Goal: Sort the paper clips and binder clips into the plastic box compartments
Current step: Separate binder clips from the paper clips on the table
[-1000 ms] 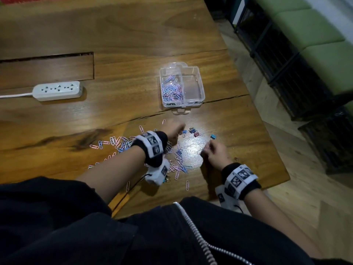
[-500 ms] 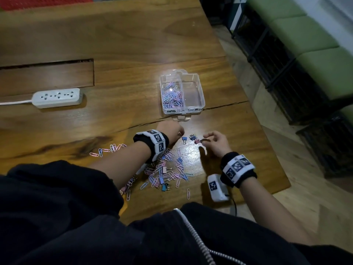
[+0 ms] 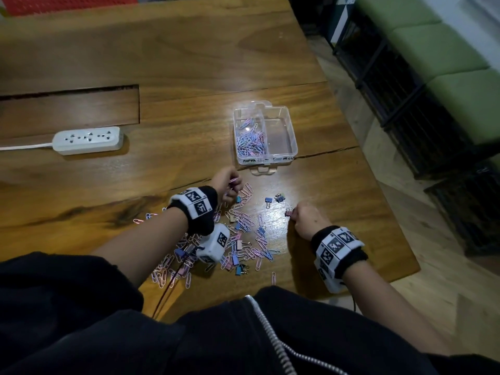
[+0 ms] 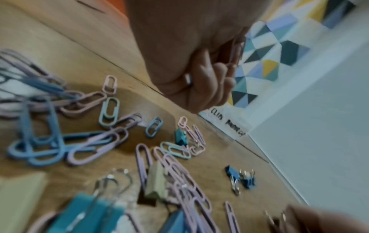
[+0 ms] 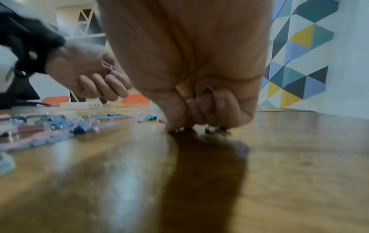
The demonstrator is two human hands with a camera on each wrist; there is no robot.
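Observation:
A clear plastic box (image 3: 293, 147) stands past the clips; its left compartment holds paper clips (image 3: 250, 142), and its right one looks bare. A loose pile of pink and blue paper clips and binder clips (image 3: 243, 226) lies between my hands. My left hand (image 3: 228, 182) hovers over the pile's far end, fingers curled round a few pink paper clips (image 4: 236, 52). My right hand (image 3: 304, 217) is down on the table to the pile's right and pinches a small binder clip (image 3: 289, 212); its wire handle (image 5: 207, 89) shows between the fingers. Two blue binder clips (image 3: 273, 200) lie just beyond.
A white power strip (image 3: 88, 139) lies far left, its cable running off the left side. A sunken panel (image 3: 67, 109) is set into the wooden table. The table's right edge (image 3: 400, 239) is close to my right wrist. The floor and dark shelving lie beyond.
My right hand reached forward to a binder clip, pinched it and has drawn back toward me. My left hand stayed near the box front, pink paper clips now showing in its fingers.

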